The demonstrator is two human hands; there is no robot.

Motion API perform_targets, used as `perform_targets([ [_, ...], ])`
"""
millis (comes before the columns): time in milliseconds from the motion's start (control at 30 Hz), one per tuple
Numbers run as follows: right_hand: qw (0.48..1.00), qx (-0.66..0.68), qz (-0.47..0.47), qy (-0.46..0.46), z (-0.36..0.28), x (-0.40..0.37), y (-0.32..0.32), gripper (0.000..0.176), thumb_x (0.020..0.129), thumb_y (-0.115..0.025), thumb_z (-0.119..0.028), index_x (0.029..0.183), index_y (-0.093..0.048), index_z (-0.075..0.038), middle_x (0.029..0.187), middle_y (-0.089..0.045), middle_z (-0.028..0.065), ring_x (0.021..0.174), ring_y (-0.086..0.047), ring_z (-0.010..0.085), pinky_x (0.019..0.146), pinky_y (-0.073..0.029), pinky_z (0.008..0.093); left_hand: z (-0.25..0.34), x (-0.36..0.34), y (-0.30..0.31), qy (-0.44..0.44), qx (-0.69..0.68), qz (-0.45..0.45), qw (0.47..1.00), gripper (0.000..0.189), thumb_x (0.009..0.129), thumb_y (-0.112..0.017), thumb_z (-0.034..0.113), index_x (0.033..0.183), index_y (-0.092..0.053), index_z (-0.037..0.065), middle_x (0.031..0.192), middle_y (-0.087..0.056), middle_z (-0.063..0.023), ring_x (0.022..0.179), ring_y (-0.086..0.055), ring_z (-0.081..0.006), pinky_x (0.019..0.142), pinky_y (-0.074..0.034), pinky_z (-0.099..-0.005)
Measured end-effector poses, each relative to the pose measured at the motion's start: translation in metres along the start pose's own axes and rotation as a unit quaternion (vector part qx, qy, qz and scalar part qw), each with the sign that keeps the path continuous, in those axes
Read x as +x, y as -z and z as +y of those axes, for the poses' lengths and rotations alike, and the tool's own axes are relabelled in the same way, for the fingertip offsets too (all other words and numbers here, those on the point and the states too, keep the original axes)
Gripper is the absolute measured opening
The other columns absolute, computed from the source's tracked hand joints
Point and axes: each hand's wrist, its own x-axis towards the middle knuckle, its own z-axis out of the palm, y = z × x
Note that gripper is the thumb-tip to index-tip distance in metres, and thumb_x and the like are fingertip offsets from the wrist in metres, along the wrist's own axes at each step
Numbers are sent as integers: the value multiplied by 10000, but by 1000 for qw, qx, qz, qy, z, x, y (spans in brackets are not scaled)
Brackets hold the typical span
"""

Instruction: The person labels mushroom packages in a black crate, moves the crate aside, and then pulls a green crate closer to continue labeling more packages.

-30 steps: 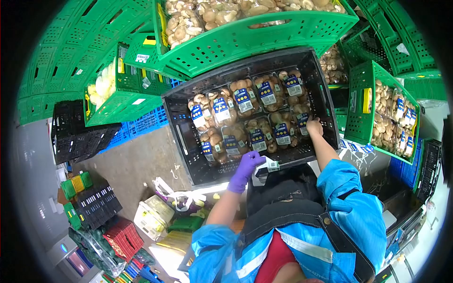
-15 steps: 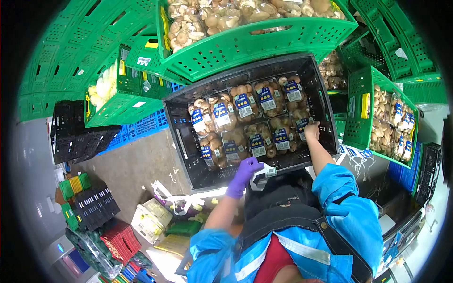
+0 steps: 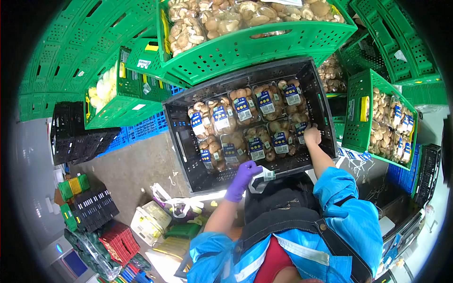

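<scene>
A black crate (image 3: 200,186) stands before me with two rows of packed mushrooms (image 3: 244,107), each pack with a blue and white label. My left hand (image 3: 244,175), in a purple glove, is closed at the crate's near edge, and a strip of white labels (image 3: 269,175) hangs from its fingers. My bare right hand (image 3: 312,136) is inside the crate at the right, its fingers curled against the end pack (image 3: 300,127) of the near row; the fingertips are partly hidden.
A green crate of mushrooms (image 3: 264,40) rises just beyond the black crate. Another green crate (image 3: 358,111) with mushroom packs is at the right, and one with pale vegetables (image 3: 127,106) at the left. A white basket (image 3: 151,219) lies on the floor.
My right hand has shifted slightly down at the end pack. The left hand has moved a little toward me and left, still with the white strip.
</scene>
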Motion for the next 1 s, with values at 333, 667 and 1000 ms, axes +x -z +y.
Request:
perform_targets([
  [333, 774, 350, -476, 229, -15, -96, 85, 443, 881, -470, -412, 1169, -450, -76, 811, -606, 114, 715, -612, 168, 595, -510, 286, 59, -22, -47, -89, -4, -38, 995, 213, 719, -630, 131, 609, -449, 108, 637, -395, 56, 621, -368, -50, 553, -315, -227],
  [667, 621, 368, -599, 347, 74, -128, 180, 391, 836, -587, -105, 1194, -477, 8, 854, -643, 89, 798, -615, 145, 757, -475, 271, 144, -39, -152, -254, 185, 96, 944, 188, 721, -700, 115, 684, -526, 52, 590, -520, 14, 572, -481, -56, 495, -381, -240],
  [1000, 449, 632, -505, 380, 41, -143, 252, 617, 879, -478, -49, 1402, -152, -73, 816, -597, 127, 668, -615, 199, 627, -512, 336, 71, -42, -191, -86, -35, -272, 958, 667, 680, -665, 110, 1276, -380, 18, 1191, -483, -49, 1086, -441, -124, 938, -361, -289],
])
